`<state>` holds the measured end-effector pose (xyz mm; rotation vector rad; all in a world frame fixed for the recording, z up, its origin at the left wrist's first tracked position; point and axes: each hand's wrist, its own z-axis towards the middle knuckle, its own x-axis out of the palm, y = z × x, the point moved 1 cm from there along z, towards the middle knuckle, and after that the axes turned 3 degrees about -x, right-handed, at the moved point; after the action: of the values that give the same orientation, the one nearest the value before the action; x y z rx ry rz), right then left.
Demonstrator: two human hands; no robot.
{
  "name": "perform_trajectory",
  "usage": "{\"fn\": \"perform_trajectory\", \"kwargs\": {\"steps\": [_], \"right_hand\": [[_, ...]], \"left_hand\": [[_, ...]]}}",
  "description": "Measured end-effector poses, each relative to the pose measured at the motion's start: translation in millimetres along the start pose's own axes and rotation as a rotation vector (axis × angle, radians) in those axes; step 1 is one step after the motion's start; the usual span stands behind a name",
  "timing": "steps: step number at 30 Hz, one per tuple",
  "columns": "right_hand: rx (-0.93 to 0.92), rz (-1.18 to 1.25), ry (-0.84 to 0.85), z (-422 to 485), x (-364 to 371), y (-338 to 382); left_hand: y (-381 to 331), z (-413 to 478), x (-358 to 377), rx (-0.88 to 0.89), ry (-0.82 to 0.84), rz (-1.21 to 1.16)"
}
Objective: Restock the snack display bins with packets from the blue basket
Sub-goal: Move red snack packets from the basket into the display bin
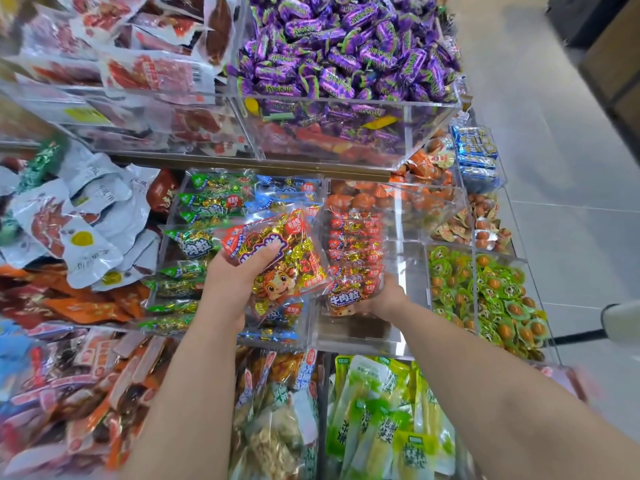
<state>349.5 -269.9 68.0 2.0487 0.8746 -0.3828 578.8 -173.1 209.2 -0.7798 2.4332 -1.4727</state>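
Observation:
My left hand (pixel 239 271) grips a red beef-cube packet (pixel 277 258) with gold-wrapped pieces and a cartoon ox, held tilted above the middle bins. My right hand (pixel 384 299) holds the near end of a row of red packets (pixel 353 258) standing on edge in a clear acrylic bin (pixel 408 268). The bin to the left holds green packets (pixel 194 237), and blue packets (pixel 284 195) lie behind and under the held packet. The blue basket is out of view.
A raised clear bin (pixel 346 133) of purple candies stands behind. Green-lidded snack cups (pixel 485 292) fill bins at the right, orange packs (pixel 415 195) behind them. Loose white and red packs (pixel 79 230) lie left; green pouches (pixel 381 417) are in front. Tiled floor (pixel 571 202) runs along the right.

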Motion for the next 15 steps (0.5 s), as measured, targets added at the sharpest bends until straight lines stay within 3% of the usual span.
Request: {"fn": "perform_trajectory", "kwargs": {"steps": [2, 5, 7, 9, 11, 13, 15], "right_hand": [[0.021, 0.052, 0.032, -2, 0, 2], [0.261, 0.308, 0.122, -10, -9, 3], [0.343, 0.113, 0.154, -24, -28, 4], [0.231, -0.116, 0.107, -36, -50, 10], [0.058, -0.058, 0.001, -48, -71, 20], [-0.091, 0.383, -0.045, -65, -87, 34], [-0.227, 0.723, 0.159, -88, -94, 50]], "left_hand": [[0, 0, 1, -0.003, -0.017, 0.012], [-3, -2, 6, -0.009, -0.007, 0.036], [-4, -5, 14, -0.013, 0.033, 0.044], [-5, -11, 25, -0.013, 0.081, 0.073], [-2, -15, 37, -0.011, 0.133, 0.131], [3, -19, 48, -0.018, 0.149, 0.182], [6, -23, 58, -0.028, 0.137, 0.249]]}}
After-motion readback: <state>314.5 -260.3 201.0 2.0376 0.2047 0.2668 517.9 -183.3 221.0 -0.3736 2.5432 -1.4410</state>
